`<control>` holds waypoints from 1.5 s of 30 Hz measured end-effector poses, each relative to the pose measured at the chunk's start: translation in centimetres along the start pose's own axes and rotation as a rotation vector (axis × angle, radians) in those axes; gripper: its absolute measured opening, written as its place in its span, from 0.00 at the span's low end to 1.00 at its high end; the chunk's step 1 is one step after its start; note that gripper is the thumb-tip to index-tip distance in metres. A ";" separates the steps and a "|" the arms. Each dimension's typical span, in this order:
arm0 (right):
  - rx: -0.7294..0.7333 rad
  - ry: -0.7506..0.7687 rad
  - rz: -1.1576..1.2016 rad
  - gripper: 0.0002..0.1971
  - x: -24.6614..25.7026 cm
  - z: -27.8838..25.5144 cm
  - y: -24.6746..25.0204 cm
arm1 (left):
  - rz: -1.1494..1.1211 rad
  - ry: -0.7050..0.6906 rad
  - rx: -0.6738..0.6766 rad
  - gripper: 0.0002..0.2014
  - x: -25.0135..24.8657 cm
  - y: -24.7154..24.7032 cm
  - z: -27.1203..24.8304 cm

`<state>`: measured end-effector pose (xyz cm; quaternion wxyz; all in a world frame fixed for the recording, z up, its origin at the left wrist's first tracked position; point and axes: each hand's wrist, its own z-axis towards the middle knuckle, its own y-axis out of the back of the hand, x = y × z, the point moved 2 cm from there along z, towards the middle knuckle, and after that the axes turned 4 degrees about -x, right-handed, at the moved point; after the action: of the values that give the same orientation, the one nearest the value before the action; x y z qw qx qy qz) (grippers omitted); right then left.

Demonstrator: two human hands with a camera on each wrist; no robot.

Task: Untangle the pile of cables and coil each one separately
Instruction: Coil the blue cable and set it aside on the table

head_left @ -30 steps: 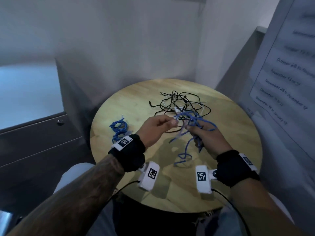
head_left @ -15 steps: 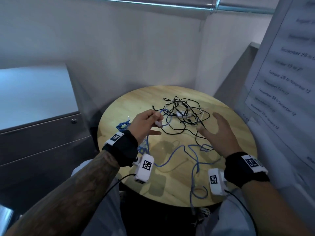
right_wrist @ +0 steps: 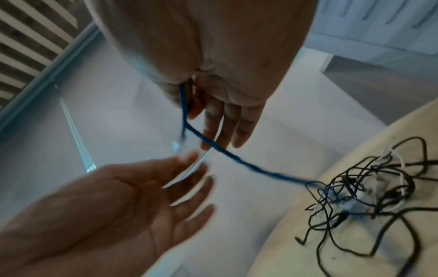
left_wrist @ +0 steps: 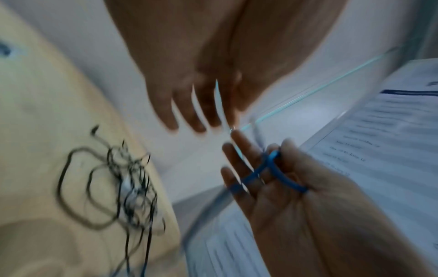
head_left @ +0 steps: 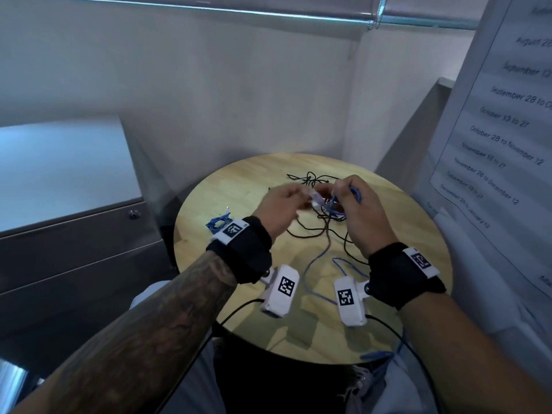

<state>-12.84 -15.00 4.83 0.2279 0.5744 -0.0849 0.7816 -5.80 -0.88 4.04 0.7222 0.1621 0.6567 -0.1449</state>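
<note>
A loose blue cable [head_left: 327, 243] runs from my right hand [head_left: 343, 186] down across the round wooden table [head_left: 239, 186] and over its front edge. Thumb and fingers of the right hand [right_wrist: 201, 116] pinch the blue cable [right_wrist: 237, 159], which loops across them in the left wrist view [left_wrist: 277, 168]. My left hand [head_left: 298, 194] hovers close beside it with straight fingers [left_wrist: 196, 123], palm open [right_wrist: 184, 180], holding nothing. A tangle of thin black and white cables [head_left: 310, 176] lies under both hands, blurred in both wrist views [left_wrist: 113, 187] [right_wrist: 367, 187]. A second blue cable, coiled [head_left: 218, 224], lies at the table's left.
A grey cabinet [head_left: 59, 204] stands left of the table. A printed sheet of dates [head_left: 501, 130] hangs on the panel at the right. Walls close in behind the table. The blue cable's far end dangles past the front edge [head_left: 376, 355] above my lap.
My right hand, open over the table half a second ago, now pinches the blue cable and has lifted it. My left hand has let go of the cable end and moved beside the right.
</note>
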 end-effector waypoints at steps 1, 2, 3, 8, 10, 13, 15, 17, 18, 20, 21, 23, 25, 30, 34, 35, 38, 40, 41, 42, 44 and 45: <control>0.002 -0.012 -0.008 0.14 -0.3 0.2 0.0 | 0.056 -0.115 -0.182 0.10 -0.3 0.8 0.3; -0.001 -0.025 -0.014 0.14 -0.7 0.4 -0.1 | 0.070 -0.227 -0.297 0.10 -0.5 1.3 0.4; -0.005 -0.027 -0.023 0.15 -1.0 0.5 -0.2 | 0.070 -0.298 -0.306 0.10 -0.5 1.5 0.4; 0.019 -0.101 -0.080 0.12 -2.5 0.6 -2.0 | 0.183 -0.230 0.268 0.09 1.2 -1.0 -0.9; 0.074 -0.220 -0.024 0.15 -2.2 0.3 -2.7 | 0.313 -0.265 0.266 0.05 2.0 -1.3 -1.3; 0.157 -0.207 -0.095 0.27 -1.9 0.3 -1.8 | 0.186 -0.208 0.237 0.06 2.3 -1.2 -1.5; 0.131 -0.122 -0.221 0.21 -2.3 0.9 -0.1 | -0.056 -0.002 0.175 0.10 2.4 -0.3 -1.4; 0.098 -0.083 -0.247 0.12 -3.2 1.3 1.4 | -0.272 0.242 0.266 0.12 2.5 0.6 -1.6; 0.105 -0.063 -0.252 0.10 -3.6 1.3 1.8 | -0.354 0.327 0.338 0.13 2.6 0.8 -1.7; 0.146 -0.024 -0.272 0.10 -4.4 0.6 1.6 | -0.516 0.395 0.423 0.11 2.3 0.6 -2.0; 0.166 -0.017 -0.266 0.11 -5.0 0.1 1.1 | -0.593 0.400 0.435 0.10 2.2 0.4 -2.0; 0.201 -0.037 -0.247 0.12 -6.1 -1.4 0.2 | -0.729 0.381 0.420 0.07 1.9 -0.1 -1.6; 0.234 -0.048 -0.289 0.13 -7.3 -3.0 -0.7 | -0.835 0.360 0.329 0.08 2.2 0.0 -0.8; 0.363 -0.015 -0.486 0.10 -8.5 -5.0 -1.5 | -0.834 0.346 0.116 0.11 5.1 0.8 0.8; 0.451 -0.030 -0.506 0.12 -8.0 -5.2 -1.7 | -0.764 0.305 0.000 0.10 7.2 1.1 1.7; 0.465 -0.026 -0.484 0.12 -7.7 -5.0 -1.6 | -0.719 0.284 -0.009 0.09 7.5 1.1 1.8; 0.546 -0.019 -0.477 0.14 -6.5 -4.5 -1.9 | -0.650 0.238 -0.023 0.09 8.3 1.3 2.1; 0.509 0.005 -0.450 0.10 -5.5 -3.8 -1.6 | -0.498 0.192 0.004 0.09 8.5 1.1 2.0; 0.449 0.009 -0.422 0.09 -5.2 -3.2 -1.2 | -0.371 0.162 0.033 0.08 8.5 0.7 1.8; 0.381 0.009 -0.393 0.09 -5.2 -2.4 -0.7 | -0.245 0.139 0.079 0.08 8.6 0.2 1.4; 0.267 0.037 -0.378 0.08 -5.4 -0.9 0.4 | -0.135 0.174 0.183 0.11 8.9 -0.9 0.5; 0.222 0.049 -0.388 0.08 -5.7 -0.4 0.8 | -0.157 0.225 0.219 0.12 9.1 -1.3 0.2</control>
<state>-12.16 -17.02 -0.54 0.3114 0.5822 0.1195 0.7415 -5.33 -2.09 -5.03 0.6084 0.2034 0.7243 -0.2526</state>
